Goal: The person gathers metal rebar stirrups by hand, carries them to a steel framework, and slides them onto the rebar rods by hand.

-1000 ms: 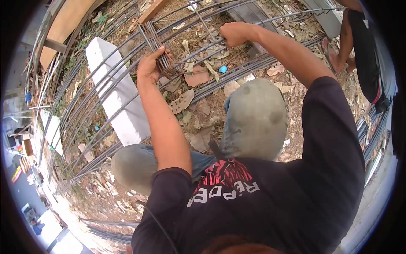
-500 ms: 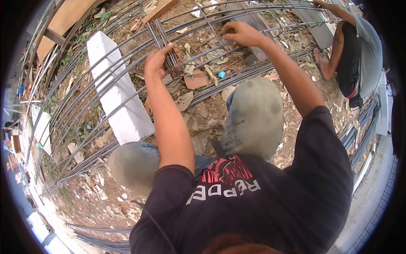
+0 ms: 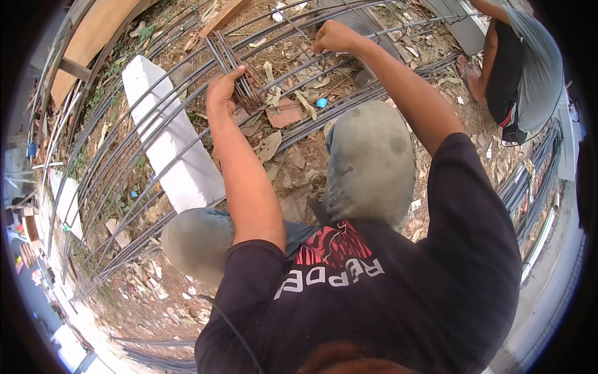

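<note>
My left hand [image 3: 223, 90] is wrapped round a bundle of rectangular metal stirrups [image 3: 234, 62], thumb on top, where the bundle lies across the long steel bars [image 3: 288, 76]. To the right, my right hand [image 3: 330, 38] has its fingers pinched together at a thin stirrup that crosses the bars. Whether a small piece is between those fingertips is too small to tell. Long bars run from the lower left to the upper right, passing over a white block [image 3: 171, 134].
A co-worker [image 3: 529, 68] crouches at the upper right by the bars, near a grey block [image 3: 458, 31]. A broken tile [image 3: 285, 113] and a blue cap [image 3: 321, 103] lie among dry leaves. More bars [image 3: 536, 168] lie at the right; a wooden board [image 3: 93, 43] stands upper left.
My right hand first pulled back from the bars with its fingers parted, then closed at the crossing stirrup. My left hand keeps hold of the bundle. More of the co-worker has come into view.
</note>
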`<state>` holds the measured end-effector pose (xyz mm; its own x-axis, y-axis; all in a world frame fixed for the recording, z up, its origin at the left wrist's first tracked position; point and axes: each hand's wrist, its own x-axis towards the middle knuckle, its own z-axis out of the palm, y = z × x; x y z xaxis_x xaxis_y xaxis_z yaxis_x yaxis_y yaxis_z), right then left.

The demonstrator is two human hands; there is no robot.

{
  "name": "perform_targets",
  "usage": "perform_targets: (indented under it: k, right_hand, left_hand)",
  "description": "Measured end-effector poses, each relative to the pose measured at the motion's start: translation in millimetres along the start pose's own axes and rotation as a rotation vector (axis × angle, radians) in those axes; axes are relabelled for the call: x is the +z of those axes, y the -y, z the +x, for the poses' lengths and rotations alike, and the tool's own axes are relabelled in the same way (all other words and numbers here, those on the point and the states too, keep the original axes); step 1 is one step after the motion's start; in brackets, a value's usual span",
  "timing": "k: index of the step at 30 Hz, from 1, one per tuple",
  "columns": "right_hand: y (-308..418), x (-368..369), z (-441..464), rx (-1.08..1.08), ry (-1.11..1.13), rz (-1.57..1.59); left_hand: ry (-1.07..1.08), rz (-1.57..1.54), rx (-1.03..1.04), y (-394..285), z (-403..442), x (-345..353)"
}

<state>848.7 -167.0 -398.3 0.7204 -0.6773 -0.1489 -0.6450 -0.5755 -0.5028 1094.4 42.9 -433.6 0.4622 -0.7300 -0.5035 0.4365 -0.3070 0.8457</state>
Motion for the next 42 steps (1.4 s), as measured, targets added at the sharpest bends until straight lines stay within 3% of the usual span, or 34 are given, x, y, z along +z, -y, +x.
perform_targets:
  k: [5, 10, 11, 14, 15, 20, 23, 35, 42]
  right_hand:
    - [4, 17, -7, 0.110, -0.025, 0.108]
    - [25, 17, -29, 0.150, -0.144, -0.144]
    - [33, 13, -30, 0.132, -0.139, -0.188]
    - [59, 3, -28, -0.206, -0.547, -0.210]
    - [75, -9, -23, -0.184, -0.338, -0.129]
    - [142, -6, 4, -0.310, 0.002, -0.385]
    - [157, 25, 29, -0.185, 0.402, -0.191]
    - [151, 67, 21, 0.027, 0.391, 0.468]
    - [142, 56, 21, 0.036, 0.405, 0.441]
  left_hand:
    - [-0.018, 0.027, 0.008, -1, -1, 3]
    - [-0.041, 0.037, -0.007, 0, 0, 3]
    - [-0.041, 0.030, -0.008, -1, -4, 4]
    - [-0.016, 0.004, -0.013, 0, -1, 0]
    - [-0.029, 0.016, -0.026, 1, 1, -2]
    - [-0.020, 0.108, -0.051, -4, -2, -3]
    - [0.002, 0.057, 0.039, 1, 2, -7]
    - [-0.066, 0.120, 0.043, -17, -17, -20]
    - [-0.130, 0.182, 0.088, -2, -7, -15]
